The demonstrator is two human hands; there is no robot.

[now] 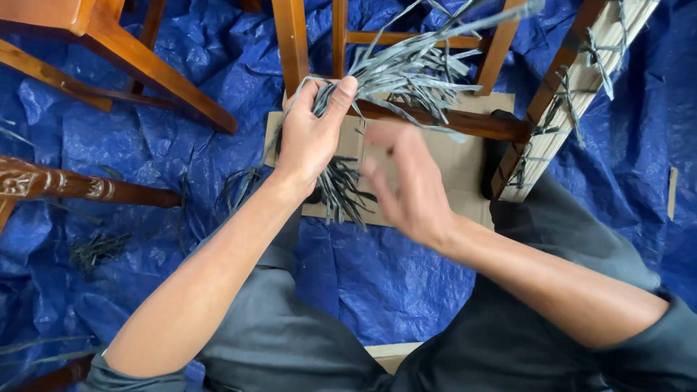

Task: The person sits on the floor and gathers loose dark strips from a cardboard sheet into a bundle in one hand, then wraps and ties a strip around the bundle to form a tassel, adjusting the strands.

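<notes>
The left hand (308, 138) was clamped around a bundle of grey strips (396, 76) above the chair rung (443, 120); the blurred right hand (406, 185) hung open beside it, fingers spread. A firm grip seemed wise so the strips stayed gathered

Grey strips (406, 72), crinkled blue tarp (377, 283), reddish-brown wooden chair frame (443, 120), tan cardboard (457, 163), dark grey trousers (290, 341)

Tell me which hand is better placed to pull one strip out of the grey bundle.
Right, probably. The left hand is shut around the bundle of grey strips, holding it against the chair rail. The right hand is open, holds nothing, and hovers beside the strips' loose lower ends.
</notes>
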